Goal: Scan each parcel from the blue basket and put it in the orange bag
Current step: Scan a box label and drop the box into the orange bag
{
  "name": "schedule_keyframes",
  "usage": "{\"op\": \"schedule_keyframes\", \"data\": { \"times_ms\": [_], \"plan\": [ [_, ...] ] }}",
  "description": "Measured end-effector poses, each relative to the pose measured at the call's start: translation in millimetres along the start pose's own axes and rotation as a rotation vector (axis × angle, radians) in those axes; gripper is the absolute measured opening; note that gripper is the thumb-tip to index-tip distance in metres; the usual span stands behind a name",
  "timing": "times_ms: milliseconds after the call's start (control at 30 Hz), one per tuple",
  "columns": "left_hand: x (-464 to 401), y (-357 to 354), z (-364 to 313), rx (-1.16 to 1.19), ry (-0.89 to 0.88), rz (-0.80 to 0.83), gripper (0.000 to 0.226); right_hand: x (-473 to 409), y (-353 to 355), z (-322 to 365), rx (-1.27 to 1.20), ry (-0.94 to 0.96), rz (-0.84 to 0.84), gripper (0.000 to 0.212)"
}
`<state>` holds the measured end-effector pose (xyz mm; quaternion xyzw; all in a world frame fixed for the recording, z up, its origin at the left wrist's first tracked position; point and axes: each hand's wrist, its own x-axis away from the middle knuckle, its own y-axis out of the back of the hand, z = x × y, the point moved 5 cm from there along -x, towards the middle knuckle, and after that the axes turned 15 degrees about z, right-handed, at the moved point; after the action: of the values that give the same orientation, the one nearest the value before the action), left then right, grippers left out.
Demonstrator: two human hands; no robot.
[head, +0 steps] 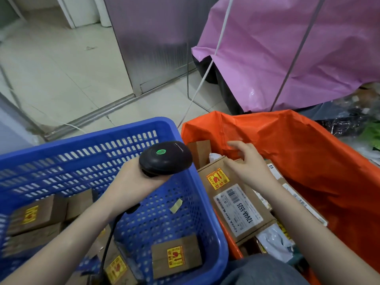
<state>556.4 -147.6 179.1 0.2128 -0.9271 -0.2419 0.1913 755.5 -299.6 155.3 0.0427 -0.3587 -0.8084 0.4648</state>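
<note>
The blue basket (107, 130) stands at the left with several brown cardboard parcels (176, 256) on its floor, each with a yellow and red sticker. Over the basket my left hand (133, 182) grips a black barcode scanner (165, 158) with a green light lit on top. The orange bag (308, 153) lies open at the right and holds several parcels. A brown parcel (234, 200) with a white shipping label lies on top of that pile. My right hand (249, 163) hovers over its far end with fingers relaxed and spread; whether they touch it is unclear.
A pink plastic sheet (298, 48) hangs over a wire frame behind the orange bag. A grey metal door (154, 44) and tiled floor (51, 58) lie beyond the basket. Wrapped goods (353, 120) sit at the far right. A grey trouser knee (263, 272) shows at the bottom.
</note>
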Motion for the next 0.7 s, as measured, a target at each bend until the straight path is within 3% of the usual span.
{"op": "schedule_keyframes", "data": {
  "times_ms": [233,467,600,700],
  "plan": [
    [58.2,62.5,42.3,0.038,-0.006,-0.091,0.028,-1.2,-49.2,106.7,0.172,0.271,0.221,0.046],
    [129.0,118.7,91.8,0.029,0.114,-0.181,0.041,12.9,-100.7,171.2,0.25,0.368,0.366,0.047],
    [163.1,150.2,103.1,0.042,0.116,-0.235,0.035,23.9,-128.7,204.5,0.224,0.403,0.398,0.046],
    [185.2,163.5,116.5,0.068,0.13,-0.274,0.047,31.3,-152.2,217.8,0.197,0.396,0.409,0.043]
  ]
}}
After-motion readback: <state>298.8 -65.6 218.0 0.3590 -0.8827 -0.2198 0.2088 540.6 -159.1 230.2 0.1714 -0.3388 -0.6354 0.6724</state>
